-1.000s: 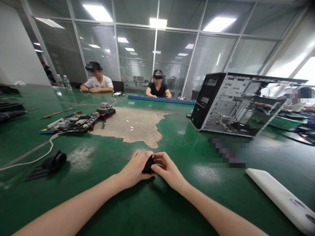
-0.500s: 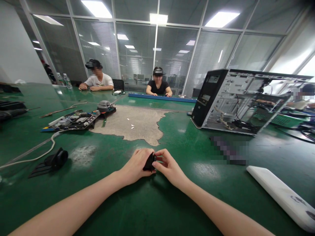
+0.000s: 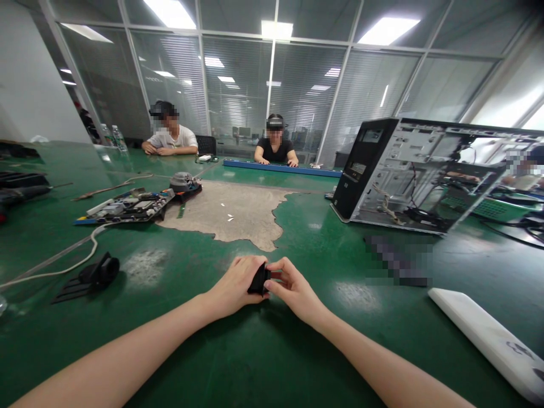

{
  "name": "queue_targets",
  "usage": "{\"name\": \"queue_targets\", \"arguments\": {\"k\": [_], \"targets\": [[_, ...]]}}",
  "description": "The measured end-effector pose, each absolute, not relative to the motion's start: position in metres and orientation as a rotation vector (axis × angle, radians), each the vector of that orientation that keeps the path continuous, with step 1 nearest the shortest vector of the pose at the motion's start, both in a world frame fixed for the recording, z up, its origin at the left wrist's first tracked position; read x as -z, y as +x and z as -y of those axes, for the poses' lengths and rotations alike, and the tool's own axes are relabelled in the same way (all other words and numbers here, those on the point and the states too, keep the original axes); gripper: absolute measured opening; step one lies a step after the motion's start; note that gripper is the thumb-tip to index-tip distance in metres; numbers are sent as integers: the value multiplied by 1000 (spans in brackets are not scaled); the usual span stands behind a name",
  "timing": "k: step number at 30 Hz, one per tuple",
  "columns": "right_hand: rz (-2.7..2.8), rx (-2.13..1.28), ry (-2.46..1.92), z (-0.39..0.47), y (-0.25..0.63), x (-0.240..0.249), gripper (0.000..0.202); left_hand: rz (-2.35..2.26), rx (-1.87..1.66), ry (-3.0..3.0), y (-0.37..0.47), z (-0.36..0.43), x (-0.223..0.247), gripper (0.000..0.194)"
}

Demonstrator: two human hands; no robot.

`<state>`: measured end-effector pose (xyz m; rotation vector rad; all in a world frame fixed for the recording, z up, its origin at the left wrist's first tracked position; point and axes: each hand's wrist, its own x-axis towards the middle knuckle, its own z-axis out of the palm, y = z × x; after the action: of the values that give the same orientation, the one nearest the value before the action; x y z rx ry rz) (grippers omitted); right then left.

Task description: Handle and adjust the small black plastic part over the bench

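A small black part [image 3: 258, 280] is held just above the green tabletop [image 3: 255, 351], in front of me. My left hand [image 3: 238, 283] is closed round its left and upper side, with the back of the hand toward me. From the right, my right hand [image 3: 291, 286] grips the part's right edge between thumb and fingers. Most of the part is covered by my fingers, so its exact kind cannot be made out. Farther left lies a black plastic piece with a round opening and flat prongs [image 3: 106, 272].
An open computer case [image 3: 361, 175] stands at the right. A white bar-shaped object [image 3: 480, 334] lies nearer me. On the left are a circuit board [image 3: 131, 205], a cooling fan [image 3: 183, 181] and a pale cable [image 3: 91, 249]. Two people [image 3: 172, 139] sit across the table; another is far right.
Both hands stay almost in place on the black part, which appears turned slightly. The whole view has shifted a little as my head moved.
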<state>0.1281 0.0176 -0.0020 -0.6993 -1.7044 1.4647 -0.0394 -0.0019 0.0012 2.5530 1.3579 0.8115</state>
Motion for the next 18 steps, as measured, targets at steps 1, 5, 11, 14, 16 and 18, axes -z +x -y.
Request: {"name": "queue_targets", "arguments": {"k": [1,5,11,14,16,18], "targets": [[1723,-1431,-711,-17,128,1,21,-1356,-813,2549,-39,2,-1,52],[1738,-1189,-862,-22,137,1,25,-1421,-828,2507,-43,0,-1,52],[1594,-1319,-928,-34,139,3,30,-1452,-839,2501,-47,0,0,52],[1647,-1463,-840,-31,128,-1,30,-1345,-857,2544,-44,2,0,52],[1678,-1489,-877,-29,123,-4,30,-1294,-860,2559,-42,4,0,50],[1673,-1507,-907,-27,121,-6,30,-1266,-857,2567,-40,4,0,51]]}}
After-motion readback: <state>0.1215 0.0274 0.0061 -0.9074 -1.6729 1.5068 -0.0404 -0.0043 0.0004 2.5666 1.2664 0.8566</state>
